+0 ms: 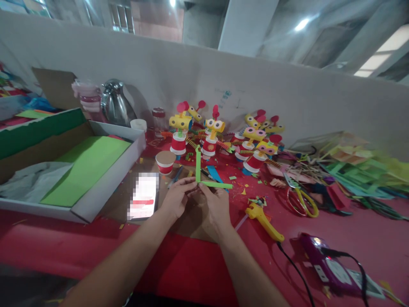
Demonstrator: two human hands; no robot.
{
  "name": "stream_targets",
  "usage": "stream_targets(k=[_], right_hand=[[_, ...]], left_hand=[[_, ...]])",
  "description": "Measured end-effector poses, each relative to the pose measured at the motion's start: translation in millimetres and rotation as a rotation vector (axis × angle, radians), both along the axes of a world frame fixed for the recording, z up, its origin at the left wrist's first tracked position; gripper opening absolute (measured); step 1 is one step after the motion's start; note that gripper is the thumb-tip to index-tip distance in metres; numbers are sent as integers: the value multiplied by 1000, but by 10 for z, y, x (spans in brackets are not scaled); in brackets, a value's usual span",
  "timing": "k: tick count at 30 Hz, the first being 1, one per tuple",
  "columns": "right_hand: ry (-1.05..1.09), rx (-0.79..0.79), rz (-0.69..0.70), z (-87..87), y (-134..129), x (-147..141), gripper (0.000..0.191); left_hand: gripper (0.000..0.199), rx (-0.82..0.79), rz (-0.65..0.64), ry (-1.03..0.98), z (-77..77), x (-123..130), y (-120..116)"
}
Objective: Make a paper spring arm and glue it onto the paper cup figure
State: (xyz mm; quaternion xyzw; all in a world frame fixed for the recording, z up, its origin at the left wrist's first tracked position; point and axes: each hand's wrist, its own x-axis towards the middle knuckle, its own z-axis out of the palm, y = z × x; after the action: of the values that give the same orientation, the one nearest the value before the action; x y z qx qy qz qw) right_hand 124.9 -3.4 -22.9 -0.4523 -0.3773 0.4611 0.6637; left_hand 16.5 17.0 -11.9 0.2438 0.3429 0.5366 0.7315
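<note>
Two light green paper strips (pixel 198 166) meet at a corner in an L shape, one upright and one lying to the right. My left hand (pixel 179 194) pinches the corner from the left with its fingers closed. My right hand (pixel 215 204) grips the same corner from the right, its fingers bent and close to the left fingertips. Both hands are above a brown cardboard sheet (pixel 191 228). Just beyond them are a red and white paper cup (pixel 165 163) and blue paper strips (pixel 214 174).
Paper-cup figures (pixel 209 145) stand at the back. A phone (pixel 144 196) and a box (pixel 79 209) are on the left. Rightward are a yellow glue gun (pixel 264 221), scissors (pixel 302 200), a purple device (pixel 327 262) with cables, and piled paper (pixel 358 166).
</note>
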Motion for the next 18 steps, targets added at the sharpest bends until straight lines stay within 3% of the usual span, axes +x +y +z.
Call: stream_targets(k=[12,18], right_hand=[[73,-22,88,118,-17,6,14],[96,-26,56,106,-2,2,11]], left_hand=[[20,-81,37,15,41,-6,-5],[21,-73,52,18,-6,16,-9]])
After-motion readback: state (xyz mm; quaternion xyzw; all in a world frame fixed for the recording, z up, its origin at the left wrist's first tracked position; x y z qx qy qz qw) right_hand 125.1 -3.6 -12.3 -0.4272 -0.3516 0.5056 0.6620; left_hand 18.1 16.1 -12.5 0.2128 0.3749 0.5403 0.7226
